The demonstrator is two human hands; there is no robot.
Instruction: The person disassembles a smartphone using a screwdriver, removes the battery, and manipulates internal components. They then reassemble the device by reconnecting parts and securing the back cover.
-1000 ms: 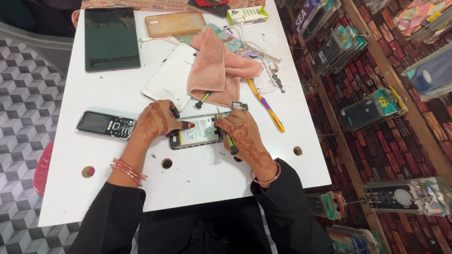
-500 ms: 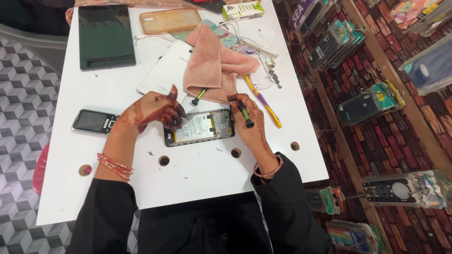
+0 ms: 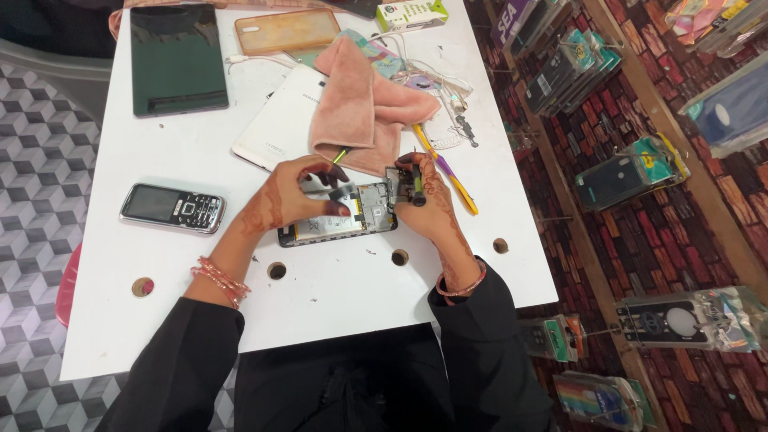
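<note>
- Opened smartphone (image 3: 340,222), back cover off, lies flat on the white table (image 3: 336,296), directly under and between both hands; internal boards and a pale battery area are exposed.
- Left hand (image 3: 292,200) rests over the upper middle of the phone, fingers curled down onto it; fingertips pinch a small grey part against the phone body. What the part is, cannot tell.
- Right hand (image 3: 424,200) is at the phone's right end, fingers closed around a short dark tool with a green band (image 3: 416,186), its tip at the phone's top right corner.
- Hands are close but not touching each other; the phone spans the gap.
- Beyond the hands: a pink cloth (image 3: 360,104) draped over a white tablet (image 3: 280,124) lying face down.
- Just right of the right hand: a yellow and purple screwdriver (image 3: 448,172) lying diagonally, touching the cloth's edge.
- Well left of the left hand: a keypad phone (image 3: 172,208), face up.
- Far beyond the left hand: a dark tablet (image 3: 178,56) and an orange phone case (image 3: 286,30).
- Near side of hands: round holes in the table top.
</note>
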